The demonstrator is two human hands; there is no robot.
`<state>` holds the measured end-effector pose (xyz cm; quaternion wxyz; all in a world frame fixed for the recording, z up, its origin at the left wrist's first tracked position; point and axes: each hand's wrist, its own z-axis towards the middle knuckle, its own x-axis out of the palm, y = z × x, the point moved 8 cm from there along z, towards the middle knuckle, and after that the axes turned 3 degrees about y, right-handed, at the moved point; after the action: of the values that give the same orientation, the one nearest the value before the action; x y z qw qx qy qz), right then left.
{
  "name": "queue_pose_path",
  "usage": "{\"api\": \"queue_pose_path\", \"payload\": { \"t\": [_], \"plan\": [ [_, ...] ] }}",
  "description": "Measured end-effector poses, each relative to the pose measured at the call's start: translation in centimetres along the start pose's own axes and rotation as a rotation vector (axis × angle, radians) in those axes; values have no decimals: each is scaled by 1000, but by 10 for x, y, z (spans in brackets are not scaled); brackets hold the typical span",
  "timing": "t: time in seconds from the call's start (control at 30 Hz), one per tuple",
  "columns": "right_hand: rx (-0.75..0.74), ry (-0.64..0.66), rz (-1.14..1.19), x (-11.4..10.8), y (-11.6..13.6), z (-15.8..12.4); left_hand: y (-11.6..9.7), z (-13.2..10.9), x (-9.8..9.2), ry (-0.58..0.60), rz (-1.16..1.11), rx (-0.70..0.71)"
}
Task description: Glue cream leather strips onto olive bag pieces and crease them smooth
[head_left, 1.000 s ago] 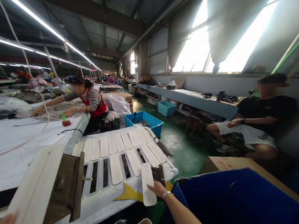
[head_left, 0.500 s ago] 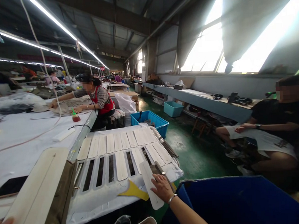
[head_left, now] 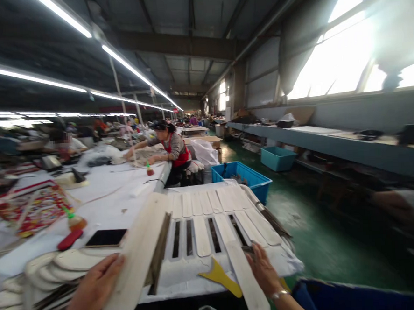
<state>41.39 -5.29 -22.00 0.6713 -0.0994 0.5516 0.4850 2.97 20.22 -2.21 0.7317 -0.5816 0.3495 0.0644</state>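
Observation:
My left hand (head_left: pixel 96 285) grips a long white round-ended panel (head_left: pixel 139 255) by its left edge, tilted over the table. My right hand (head_left: pixel 265 266) has its fingers stretched and apart at the right edge of another white panel (head_left: pixel 248 279). That panel lies overlapping a similar strip, its lower end jutting past the table's near side. Rows of white strips (head_left: pixel 202 237) rest on a white slotted frame (head_left: pixel 203 214), with dark slots showing between some of them. Beside the right-hand panel lies a yellow forked piece (head_left: pixel 221 278).
Left are a stack of curved white pieces (head_left: pixel 42 277), a phone (head_left: pixel 107 238) and a green-capped bottle (head_left: pixel 76 221). A co-worker in a red apron (head_left: pixel 178 149) leans over the table. Blue bins (head_left: pixel 243 176) stand on the floor; a dark blue one (head_left: pixel 359 300) is at lower right.
My view has swung left, bringing the curved stack and more of my left hand into sight. My right hand has shifted slightly from the panel's face toward its right edge.

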Motion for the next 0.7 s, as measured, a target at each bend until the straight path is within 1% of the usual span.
{"api": "queue_pose_path", "payload": {
  "t": [0.03,0.07,0.1,0.17,0.2,0.23,0.27,0.3,0.37,0.43,0.47,0.53,0.6,0.67,0.7],
  "plan": [
    [-24,-121,31,-22,14,13,-4,5,6,97,-117,1],
    [-89,-209,62,-45,35,25,-10,8,16,227,-245,-6],
    [-178,-269,85,-71,60,36,-18,9,22,313,-352,-18],
    [-360,-330,81,-129,118,50,-38,9,28,426,-496,-4],
    [-441,-348,60,-158,148,53,-49,7,30,471,-521,10],
    [-546,-330,20,-183,179,53,-60,4,31,522,-517,25],
    [-660,-282,-25,-202,210,50,-71,0,32,582,-486,39],
    [-775,-210,-69,-214,238,46,-81,-5,32,647,-438,53],
    [-934,-50,-126,-226,279,38,-101,-15,33,771,-324,72],
    [-1007,109,-116,-226,302,29,-116,-25,31,854,-264,67],
    [-1011,182,-90,-224,308,26,-124,-28,29,871,-288,62],
    [-956,280,-25,-218,311,18,-135,-33,22,871,-419,64],
    [-865,322,44,-213,303,9,-138,-34,9,808,-615,111],
    [-769,349,118,-204,286,-4,-129,-36,-5,706,-795,215],
    [-721,368,156,-197,275,-12,-120,-41,-9,671,-836,275]
  ]
}}
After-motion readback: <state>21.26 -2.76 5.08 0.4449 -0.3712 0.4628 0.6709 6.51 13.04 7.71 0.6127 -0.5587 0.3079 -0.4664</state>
